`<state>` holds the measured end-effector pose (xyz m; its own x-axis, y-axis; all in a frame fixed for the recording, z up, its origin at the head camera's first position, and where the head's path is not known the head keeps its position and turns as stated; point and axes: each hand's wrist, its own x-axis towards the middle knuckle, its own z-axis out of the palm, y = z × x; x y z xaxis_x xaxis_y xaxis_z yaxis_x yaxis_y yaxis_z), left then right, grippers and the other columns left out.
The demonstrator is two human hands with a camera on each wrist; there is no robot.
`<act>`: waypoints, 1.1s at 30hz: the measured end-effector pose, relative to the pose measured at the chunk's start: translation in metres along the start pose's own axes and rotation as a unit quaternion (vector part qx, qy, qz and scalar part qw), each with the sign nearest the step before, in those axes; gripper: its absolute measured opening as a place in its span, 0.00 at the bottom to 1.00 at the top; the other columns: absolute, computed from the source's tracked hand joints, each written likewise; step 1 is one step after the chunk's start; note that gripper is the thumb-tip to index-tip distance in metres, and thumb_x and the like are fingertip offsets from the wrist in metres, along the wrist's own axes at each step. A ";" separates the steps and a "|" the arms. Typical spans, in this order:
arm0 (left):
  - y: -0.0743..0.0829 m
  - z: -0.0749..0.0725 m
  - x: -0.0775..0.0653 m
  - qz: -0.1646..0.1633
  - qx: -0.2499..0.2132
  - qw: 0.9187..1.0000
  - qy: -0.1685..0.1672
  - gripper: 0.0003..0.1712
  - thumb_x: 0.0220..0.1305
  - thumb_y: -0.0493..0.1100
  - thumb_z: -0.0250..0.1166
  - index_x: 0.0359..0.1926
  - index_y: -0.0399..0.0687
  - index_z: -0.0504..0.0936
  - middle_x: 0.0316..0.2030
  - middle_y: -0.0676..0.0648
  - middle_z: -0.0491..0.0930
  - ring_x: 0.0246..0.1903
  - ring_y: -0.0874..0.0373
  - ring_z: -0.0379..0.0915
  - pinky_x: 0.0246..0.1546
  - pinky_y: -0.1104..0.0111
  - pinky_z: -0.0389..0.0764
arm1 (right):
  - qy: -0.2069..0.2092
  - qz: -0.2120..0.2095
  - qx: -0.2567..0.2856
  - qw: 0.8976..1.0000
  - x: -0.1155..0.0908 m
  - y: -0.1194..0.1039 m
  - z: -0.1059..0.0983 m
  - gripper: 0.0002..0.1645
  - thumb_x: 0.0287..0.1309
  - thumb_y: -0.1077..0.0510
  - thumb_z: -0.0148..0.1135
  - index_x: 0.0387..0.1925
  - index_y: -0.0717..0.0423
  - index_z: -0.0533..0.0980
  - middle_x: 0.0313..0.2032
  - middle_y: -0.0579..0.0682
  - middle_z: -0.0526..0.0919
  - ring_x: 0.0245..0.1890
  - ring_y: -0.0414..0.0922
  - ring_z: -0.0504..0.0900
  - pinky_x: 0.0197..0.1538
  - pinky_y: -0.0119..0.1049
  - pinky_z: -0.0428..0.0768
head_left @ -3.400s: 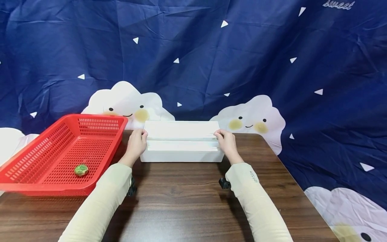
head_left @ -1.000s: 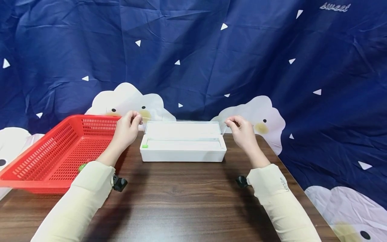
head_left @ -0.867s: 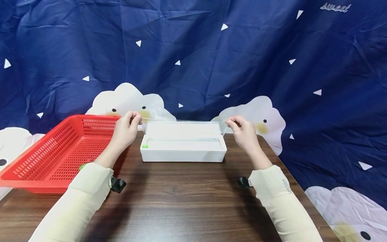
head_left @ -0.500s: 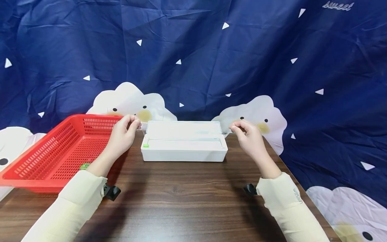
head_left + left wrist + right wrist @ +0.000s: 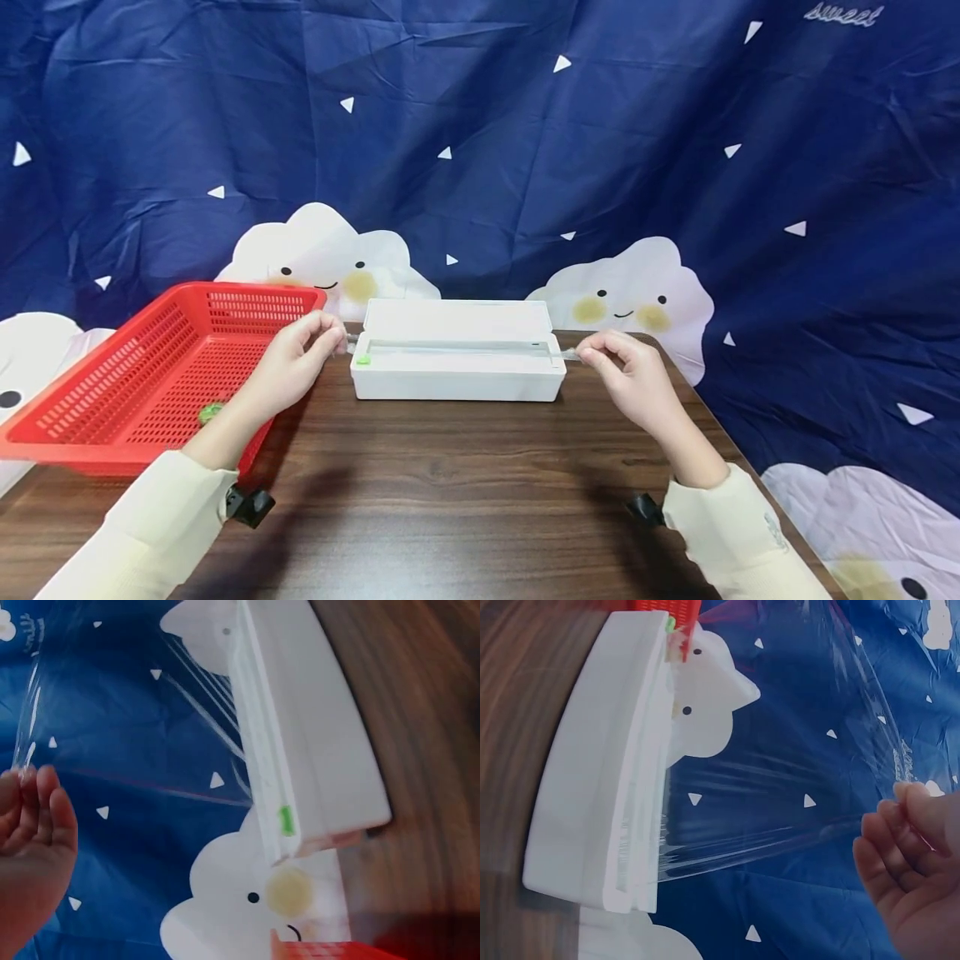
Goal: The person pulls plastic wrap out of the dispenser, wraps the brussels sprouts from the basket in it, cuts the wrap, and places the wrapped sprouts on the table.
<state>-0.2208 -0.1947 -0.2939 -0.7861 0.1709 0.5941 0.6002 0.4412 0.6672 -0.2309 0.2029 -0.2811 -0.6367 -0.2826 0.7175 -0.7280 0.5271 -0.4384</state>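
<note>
A white cling film dispenser (image 5: 459,384) stands on the table with its lid (image 5: 457,319) raised at the back. On its left end sits a small green slider (image 5: 363,360). Clear cling film (image 5: 772,844) stretches from the dispenser to both hands. My left hand (image 5: 298,357), left of the box, pinches one corner of the film. Opposite it, off the right end, my right hand (image 5: 632,375) pinches the other corner between thumb and fingers. From the left wrist, the film (image 5: 199,712) looks taut and creased near the box. The roll inside cannot be made out.
A red plastic basket (image 5: 161,454) stands at the left, close to the left forearm. A green ball-like item (image 5: 210,412) lies in it, partly covered by the arm. The brown wooden table (image 5: 442,500) ends before a dark blue cloth backdrop (image 5: 480,125).
Both hands have left the dispenser's ends, drawing film out. During the last second they have come lower, nearer the body and farther apart, still pinching the film. The dispenser stays in place.
</note>
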 end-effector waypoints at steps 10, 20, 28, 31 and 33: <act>-0.011 -0.001 -0.029 -0.012 -0.037 0.992 -0.123 0.05 0.67 0.34 0.53 0.32 0.42 0.73 0.27 0.49 0.73 0.29 0.57 0.70 0.30 0.71 0.71 | -0.093 0.000 0.020 0.995 -0.035 0.000 -0.006 0.12 0.52 0.72 0.61 0.29 0.51 0.78 0.29 0.41 0.79 0.29 0.37 0.74 0.30 0.27 0.71; -0.023 0.005 -0.055 -0.030 -0.072 0.970 -0.229 0.05 0.67 0.36 0.53 0.33 0.45 0.73 0.28 0.51 0.73 0.31 0.58 0.72 0.34 0.66 0.75 | -0.172 -0.010 0.071 0.983 -0.058 0.004 -0.003 0.14 0.53 0.71 0.60 0.30 0.47 0.78 0.30 0.39 0.78 0.30 0.38 0.75 0.32 0.30 0.73; -0.041 0.016 -0.074 0.000 -0.094 0.953 -0.289 0.07 0.66 0.37 0.54 0.29 0.48 0.70 0.25 0.49 0.71 0.28 0.61 0.68 0.28 0.67 0.72 | -0.227 0.008 0.118 0.967 -0.078 0.018 0.007 0.13 0.54 0.71 0.60 0.31 0.48 0.78 0.30 0.43 0.79 0.30 0.37 0.75 0.32 0.31 0.73; -0.045 0.020 -0.079 0.010 -0.081 0.951 -0.299 0.08 0.66 0.36 0.54 0.29 0.49 0.70 0.24 0.52 0.70 0.28 0.65 0.67 0.27 0.70 0.71 | -0.246 0.016 0.131 0.960 -0.085 0.026 0.013 0.12 0.54 0.70 0.59 0.30 0.48 0.78 0.28 0.45 0.78 0.29 0.37 0.74 0.32 0.31 0.73; -0.047 0.022 -0.081 0.011 -0.078 0.948 -0.307 0.08 0.66 0.35 0.54 0.29 0.50 0.70 0.24 0.54 0.69 0.27 0.67 0.66 0.26 0.71 0.70 | -0.255 0.015 0.135 0.957 -0.088 0.029 0.015 0.11 0.55 0.69 0.60 0.30 0.48 0.78 0.28 0.46 0.78 0.30 0.38 0.75 0.32 0.31 0.73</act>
<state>-0.1883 -0.2101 -0.3836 -0.6828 0.6802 0.2668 0.5940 0.3041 0.7448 -0.2001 0.2308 -0.3655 -0.6503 -0.6611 0.3742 -0.7023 0.3353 -0.6280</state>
